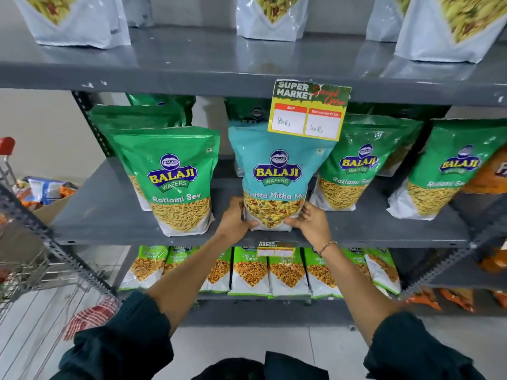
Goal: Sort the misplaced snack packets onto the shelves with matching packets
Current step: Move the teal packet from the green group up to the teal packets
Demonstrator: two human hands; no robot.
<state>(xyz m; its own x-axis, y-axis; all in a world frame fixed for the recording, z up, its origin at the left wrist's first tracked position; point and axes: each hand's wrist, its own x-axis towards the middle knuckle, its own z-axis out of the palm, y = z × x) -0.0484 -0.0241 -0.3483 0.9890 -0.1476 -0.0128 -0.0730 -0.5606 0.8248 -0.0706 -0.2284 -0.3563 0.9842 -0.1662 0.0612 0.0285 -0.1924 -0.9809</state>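
Note:
A teal Khatta Mitha Mix packet (pixel 277 171) stands upright on the middle grey shelf (pixel 109 215), between green Ratlami Sev packets (pixel 172 176). My left hand (pixel 236 218) grips its lower left corner and my right hand (pixel 310 219) grips its lower right corner. More green Ratlami Sev packets (pixel 359 165) stand to the right, and another (pixel 439 171) further right. Behind the teal packet, dark green packets are partly hidden.
White packets (pixel 271 17) line the top shelf. Green-and-white Chana packets (pixel 285 270) fill the lower shelf. A price tag (pixel 308 111) hangs from the upper shelf edge. A shopping trolley (pixel 24 256) and a cardboard box of packets (pixel 46 198) sit left. Orange packets (pixel 491 171) lie at right.

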